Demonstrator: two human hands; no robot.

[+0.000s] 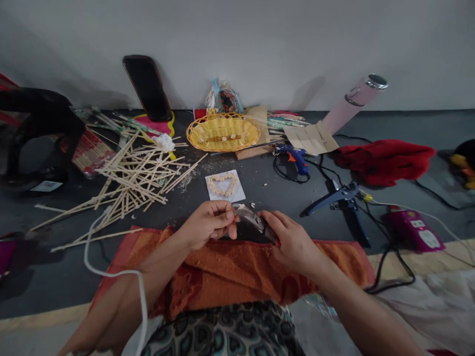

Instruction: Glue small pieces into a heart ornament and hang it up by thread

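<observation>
My right hand (291,237) is wrapped round the dark handles of a pair of pruning shears (254,221), whose metal jaws point left. Close to the jaw tips, the thumb and fingers of my left hand (213,225) are pinched together; what they hold is too small or hidden to make out. A tiny pale piece (241,206) shows at the jaws, and another bit lies just beyond. Behind my hands, a heart outline (234,181) of small pale wooden pieces lies on a white paper square (240,193). Below them an orange-red towel (230,267) is spread along the front.
Many thin sticks (129,175) are heaped at left, below a standing phone (146,86). A yellow basket (222,146) with a few small pieces stands behind. To the right are a blue glue gun (299,160), blue-handled tool (334,200), red cloth (386,160), pink flask (351,101) and purple socket box (415,230).
</observation>
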